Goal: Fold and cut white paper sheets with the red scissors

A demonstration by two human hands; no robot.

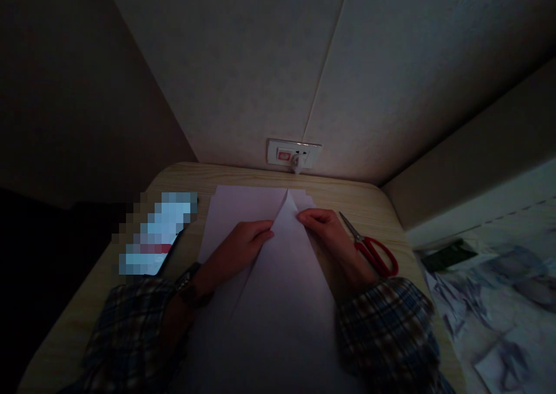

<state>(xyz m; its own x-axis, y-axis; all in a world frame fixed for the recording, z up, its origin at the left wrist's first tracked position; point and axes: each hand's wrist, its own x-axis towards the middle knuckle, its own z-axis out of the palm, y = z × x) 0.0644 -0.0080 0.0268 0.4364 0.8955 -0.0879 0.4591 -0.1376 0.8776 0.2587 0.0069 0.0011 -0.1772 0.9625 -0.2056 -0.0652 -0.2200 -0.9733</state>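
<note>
In the head view, a tabletop (347, 192) of pale, wood-grained material with rounded far corners meets a faintly mottled wall (243, 81). Down its middle lies the folded sheet (284, 255), smooth white paper brought to a sharp point near the far edge, its 2 sides slanting out towards the near edge. It rests over flat white sheets (238, 200), whose square corners and slightly uneven rims show beyond it.

The left hand (245, 240) pinches the slanting left side between thumb and fingers; a dark band (189, 277) circles that wrist. The right hand (324, 226) has its fingers curled in and closed on the right side, just below the point. Both sleeves (386, 324) are of plaid cloth.

Near the right edge of the surface, just beside the right hand, lie scissors (361, 243) with slim metal blades aimed at the far edge and looped red handles. By the left edge lies a flat, oblong phone (160, 232), its bright screen blurred into blocks.

Above the far edge, a rectangular socket plate (273, 152) carries a reddish switch (284, 156) and a translucent plug (296, 163). Beyond the right edge, lower down, are thin, angular paper scraps (469, 295), too blurred for detail.
</note>
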